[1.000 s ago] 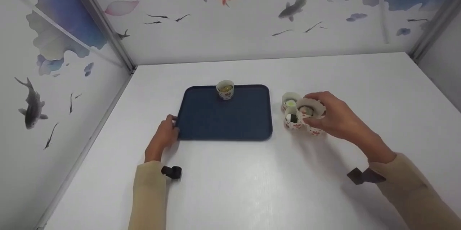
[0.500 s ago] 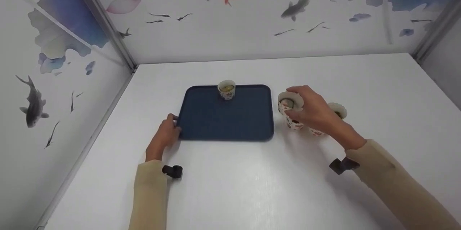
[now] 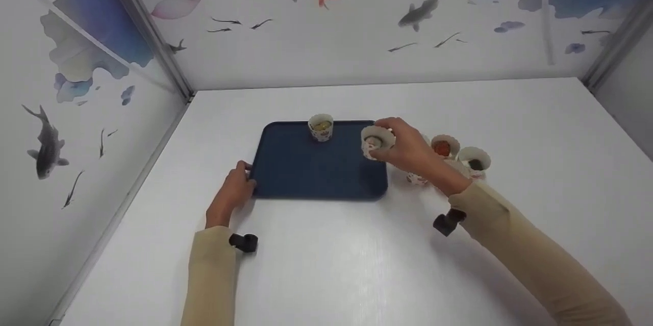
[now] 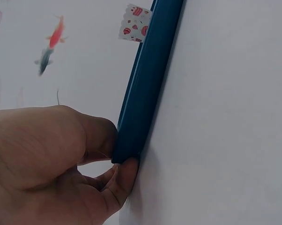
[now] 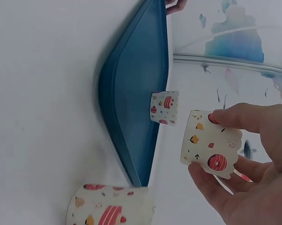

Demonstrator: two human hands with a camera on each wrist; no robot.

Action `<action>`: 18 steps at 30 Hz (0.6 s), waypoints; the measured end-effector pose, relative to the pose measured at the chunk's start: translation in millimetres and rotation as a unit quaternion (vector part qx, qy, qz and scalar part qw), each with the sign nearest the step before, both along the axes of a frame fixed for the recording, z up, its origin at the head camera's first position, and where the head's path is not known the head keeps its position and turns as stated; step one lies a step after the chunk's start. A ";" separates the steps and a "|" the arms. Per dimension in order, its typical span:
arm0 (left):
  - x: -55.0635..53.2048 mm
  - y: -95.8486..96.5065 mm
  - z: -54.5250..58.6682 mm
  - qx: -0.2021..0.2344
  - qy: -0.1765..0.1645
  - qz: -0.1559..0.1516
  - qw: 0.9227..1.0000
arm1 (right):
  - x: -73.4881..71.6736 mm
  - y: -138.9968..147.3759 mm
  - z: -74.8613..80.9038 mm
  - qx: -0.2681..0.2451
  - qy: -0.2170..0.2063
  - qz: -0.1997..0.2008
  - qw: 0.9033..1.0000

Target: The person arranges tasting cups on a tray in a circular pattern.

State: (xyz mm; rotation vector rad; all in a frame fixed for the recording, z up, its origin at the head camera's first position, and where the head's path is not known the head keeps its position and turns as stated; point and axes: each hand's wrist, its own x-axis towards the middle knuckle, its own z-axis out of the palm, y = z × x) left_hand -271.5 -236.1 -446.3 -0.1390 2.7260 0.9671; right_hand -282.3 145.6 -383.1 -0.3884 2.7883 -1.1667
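A paper baking cup with a scalloped rim and a pale filling is pinched between the thumb and fingers of my right hand, above the tray's right edge. In the right wrist view that cup shows printed cakes and flowers. My left hand holds the left edge of the dark blue tray; in the left wrist view its digits meet the tray's rim at a corner. Another paper cup with a yellowish filling stands at the tray's back edge.
Right of the tray, several more paper cups stand together, one with a red filling and one with a dark filling. My right forearm partly covers this group. Printed walls bound the white table at the back and left.
My right hand has lifted a cup from the group and carried it left, over the tray's right edge. The cups behind it have come into view. My left hand stays on the tray.
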 end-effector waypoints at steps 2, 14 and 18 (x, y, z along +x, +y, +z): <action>0.4 -1.4 0.0 0.001 0.001 -0.002 1.000 | -4.0 -9.8 -0.3 -0.005 0.003 0.004 1.000; 0.9 -1.6 -0.3 -0.001 0.000 0.004 1.000 | -33.8 -44.5 -13.4 0.020 0.033 0.027 0.999; 0.1 0.2 0.3 -0.007 -0.002 0.003 1.000 | -42.5 -49.5 -21.5 0.022 0.035 0.031 0.999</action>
